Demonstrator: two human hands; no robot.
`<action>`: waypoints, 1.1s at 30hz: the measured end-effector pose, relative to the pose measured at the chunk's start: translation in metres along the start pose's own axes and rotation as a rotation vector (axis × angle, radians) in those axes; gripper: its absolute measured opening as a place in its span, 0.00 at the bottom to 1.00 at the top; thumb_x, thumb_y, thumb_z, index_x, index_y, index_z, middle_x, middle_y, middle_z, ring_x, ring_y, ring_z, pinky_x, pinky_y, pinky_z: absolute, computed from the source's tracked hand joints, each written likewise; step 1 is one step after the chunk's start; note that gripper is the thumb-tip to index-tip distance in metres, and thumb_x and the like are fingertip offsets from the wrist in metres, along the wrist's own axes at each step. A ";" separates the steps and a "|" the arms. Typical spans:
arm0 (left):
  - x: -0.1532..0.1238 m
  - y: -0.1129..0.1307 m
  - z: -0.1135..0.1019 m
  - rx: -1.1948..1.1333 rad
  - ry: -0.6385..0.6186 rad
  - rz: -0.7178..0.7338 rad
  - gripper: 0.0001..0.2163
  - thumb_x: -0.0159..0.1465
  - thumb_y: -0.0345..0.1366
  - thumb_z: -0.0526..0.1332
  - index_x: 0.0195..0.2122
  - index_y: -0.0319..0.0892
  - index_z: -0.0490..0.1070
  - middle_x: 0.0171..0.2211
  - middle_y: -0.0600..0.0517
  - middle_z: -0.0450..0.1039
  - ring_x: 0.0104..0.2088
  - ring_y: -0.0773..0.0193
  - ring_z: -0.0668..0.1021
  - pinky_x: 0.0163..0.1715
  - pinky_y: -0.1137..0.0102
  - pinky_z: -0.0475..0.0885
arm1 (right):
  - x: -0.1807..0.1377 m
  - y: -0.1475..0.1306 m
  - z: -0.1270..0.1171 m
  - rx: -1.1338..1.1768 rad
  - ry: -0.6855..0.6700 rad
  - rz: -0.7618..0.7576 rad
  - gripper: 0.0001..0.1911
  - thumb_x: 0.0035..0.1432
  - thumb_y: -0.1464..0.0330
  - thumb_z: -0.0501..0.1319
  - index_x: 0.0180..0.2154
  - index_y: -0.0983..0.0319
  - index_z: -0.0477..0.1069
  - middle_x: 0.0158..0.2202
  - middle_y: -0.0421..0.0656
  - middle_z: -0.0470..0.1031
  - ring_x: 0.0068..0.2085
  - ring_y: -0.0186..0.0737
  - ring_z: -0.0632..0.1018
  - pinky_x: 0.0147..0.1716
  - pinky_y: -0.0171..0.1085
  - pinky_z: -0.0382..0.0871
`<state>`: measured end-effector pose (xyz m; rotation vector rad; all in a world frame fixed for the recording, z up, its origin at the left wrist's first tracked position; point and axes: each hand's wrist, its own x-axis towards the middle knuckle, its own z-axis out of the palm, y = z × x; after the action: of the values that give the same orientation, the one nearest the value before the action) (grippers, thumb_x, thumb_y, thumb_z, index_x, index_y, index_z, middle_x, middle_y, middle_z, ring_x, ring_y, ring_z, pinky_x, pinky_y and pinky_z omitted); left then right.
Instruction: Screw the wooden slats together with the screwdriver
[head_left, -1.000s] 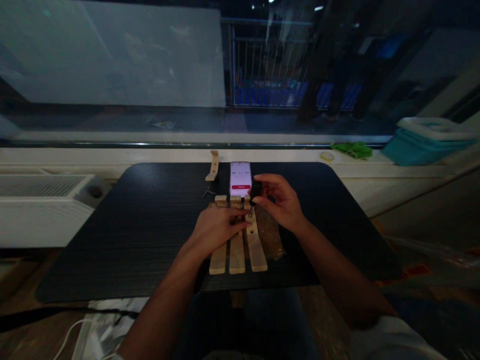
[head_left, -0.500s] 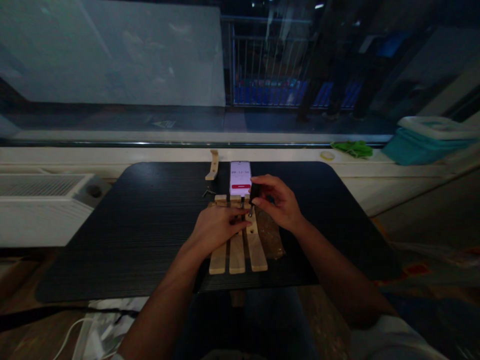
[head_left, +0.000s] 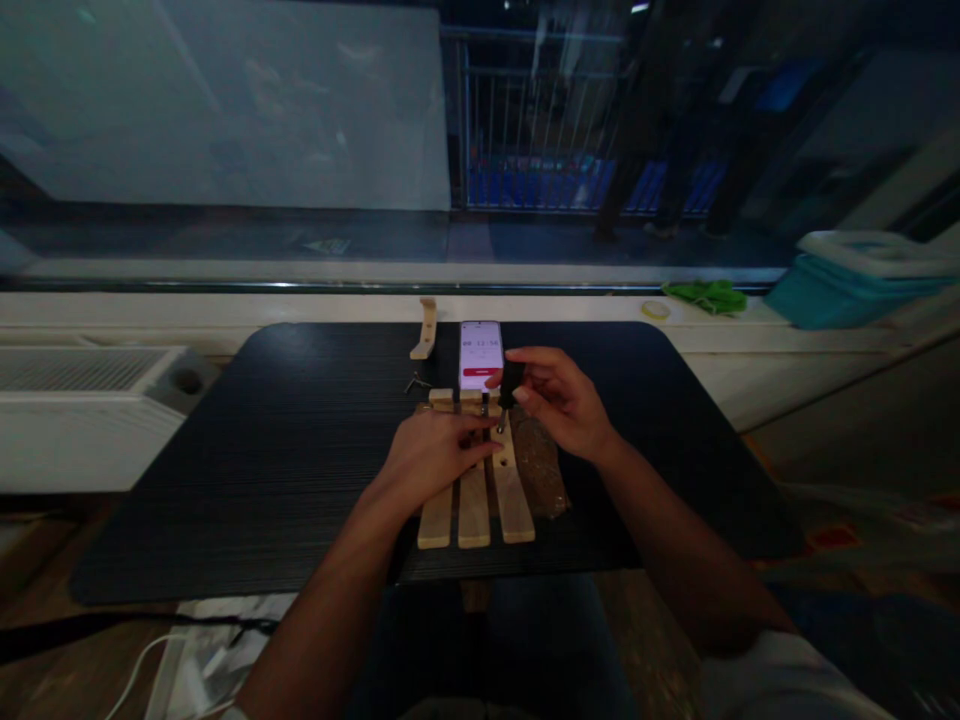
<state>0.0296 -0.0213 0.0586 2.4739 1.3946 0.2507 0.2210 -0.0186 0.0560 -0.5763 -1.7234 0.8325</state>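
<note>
My right hand (head_left: 562, 400) is closed round the black handle of a screwdriver (head_left: 512, 385), its shaft pointing down. The screwdriver's tip meets a hole or screw in the rightmost of three pale wooden pieces, a bent wooden hook (head_left: 514, 500). My left hand (head_left: 435, 450) lies across the wooden pieces, fingers stretched out and slightly apart, fingertips touching the right piece on either side of the tip. A middle wooden piece (head_left: 474, 515) and a left wooden piece (head_left: 436, 520) lie alongside, partly covered by that hand. Beneath them is a brown, plastic-wrapped board (head_left: 544, 470).
Beyond the wooden pieces, a lit phone (head_left: 480, 350) shows a timer. To its left are another bent wooden piece (head_left: 427, 330) and small metal parts (head_left: 415, 382) on the black table (head_left: 300, 450). A tape roll (head_left: 655, 311), green cloth (head_left: 706, 296) and teal box (head_left: 840, 290) sit on the windowsill.
The fingers of my right hand have shifted on the screwdriver, and more of its black handle shows. My left hand and the wooden pieces stay in place.
</note>
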 end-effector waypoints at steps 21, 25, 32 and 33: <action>0.000 0.002 -0.002 0.002 -0.041 -0.017 0.15 0.63 0.48 0.60 0.49 0.54 0.76 0.44 0.52 0.80 0.44 0.52 0.80 0.42 0.61 0.73 | -0.001 0.007 0.005 -0.177 0.161 -0.026 0.18 0.55 0.66 0.66 0.47 0.50 0.68 0.33 0.35 0.68 0.27 0.30 0.67 0.24 0.32 0.63; 0.001 0.003 -0.002 -0.002 -0.044 -0.009 0.15 0.64 0.48 0.60 0.49 0.54 0.76 0.44 0.52 0.80 0.44 0.52 0.79 0.41 0.61 0.73 | 0.000 0.007 0.006 -0.178 0.168 -0.032 0.17 0.54 0.65 0.66 0.47 0.50 0.68 0.33 0.35 0.68 0.26 0.29 0.66 0.23 0.32 0.62; 0.000 0.003 -0.004 -0.006 -0.042 -0.010 0.15 0.64 0.48 0.60 0.48 0.52 0.77 0.37 0.51 0.80 0.41 0.54 0.80 0.40 0.63 0.73 | -0.001 0.005 0.009 -0.237 0.203 -0.018 0.17 0.55 0.65 0.65 0.47 0.51 0.68 0.37 0.37 0.71 0.26 0.30 0.67 0.24 0.34 0.63; 0.000 0.003 -0.004 -0.006 -0.043 -0.006 0.15 0.64 0.48 0.60 0.48 0.52 0.77 0.37 0.51 0.80 0.41 0.54 0.80 0.40 0.63 0.73 | -0.001 0.005 0.009 -0.248 0.199 -0.015 0.17 0.55 0.64 0.65 0.47 0.51 0.68 0.37 0.37 0.71 0.27 0.31 0.67 0.24 0.34 0.63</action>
<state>0.0306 -0.0215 0.0636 2.4550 1.3820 0.1988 0.2123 -0.0183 0.0503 -0.7850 -1.6544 0.5340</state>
